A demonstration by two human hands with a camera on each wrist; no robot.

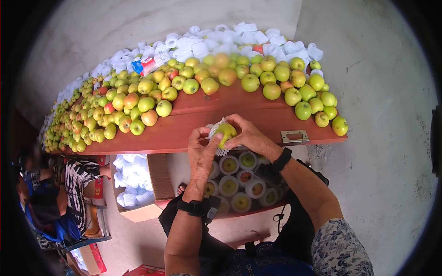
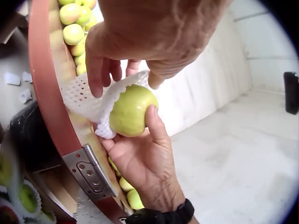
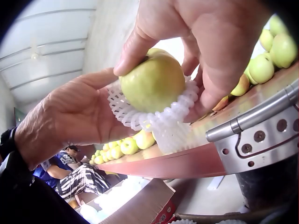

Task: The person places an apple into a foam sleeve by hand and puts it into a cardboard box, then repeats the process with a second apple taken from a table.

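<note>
A yellow-green apple (image 1: 226, 132) sits partly inside a white foam net sleeve (image 2: 88, 100), its upper part bare. My right hand (image 1: 252, 137) grips the apple, thumb on its skin and fingers round the other side. The left hand (image 1: 202, 149) holds the net's side, its fingers (image 2: 96, 74) over the mesh and its thumb by the apple. In the right wrist view the net bunches round the apple's lower half and its tail hangs below. Both hands are above the front edge of the red-brown table (image 1: 207, 106).
Many loose apples (image 1: 133, 101) cover the table, with white foam nets (image 1: 198, 43) heaped behind them. Below the edge, a box holds netted apples (image 1: 229, 186); left of it a carton (image 1: 134, 209) holds white foam nets. A metal hinge (image 1: 294, 136) lies near the edge. Another person (image 1: 60, 198) sits at left.
</note>
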